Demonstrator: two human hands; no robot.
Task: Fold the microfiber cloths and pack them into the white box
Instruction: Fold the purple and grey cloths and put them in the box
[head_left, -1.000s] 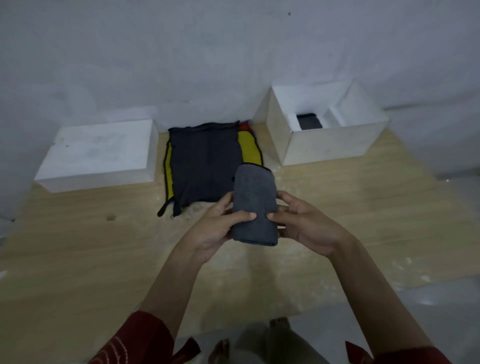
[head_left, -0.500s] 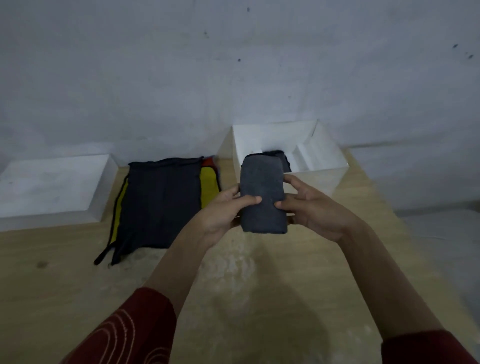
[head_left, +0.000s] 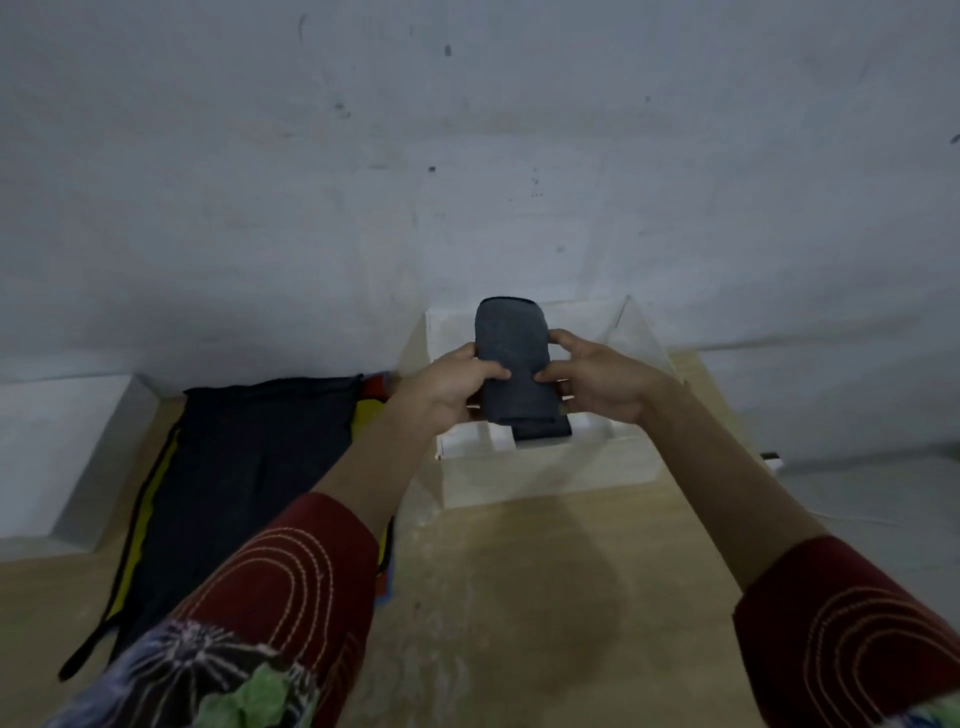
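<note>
Hovering over the white box (head_left: 545, 473), the folded grey cloth (head_left: 513, 364) is pinched at its sides by the left hand (head_left: 452, 387) and right hand (head_left: 597, 379). Letting go unevenly could let the soft bundle spring open or snag a divider (head_left: 496, 435), landing crooked on the dark cloth (head_left: 543, 430) already inside. It looks plush, compact, rounded at the far end

The box (head_left: 545, 478) stands at the back of the worktop (head_left: 545, 597), close before the wall (head_left: 467, 156). Over its opening is a folded cloth (head_left: 514, 364), held from both sides: left hand (head_left: 447, 384) on its left edge, right hand (head_left: 602, 384) on its right. Beneath it, inside the box, lies a second folded cloth (head_left: 543, 430). Left of the box a stack of flat cloths (head_left: 249, 467) lies on the worktop, and further left, a low block (head_left: 52, 441).
</note>
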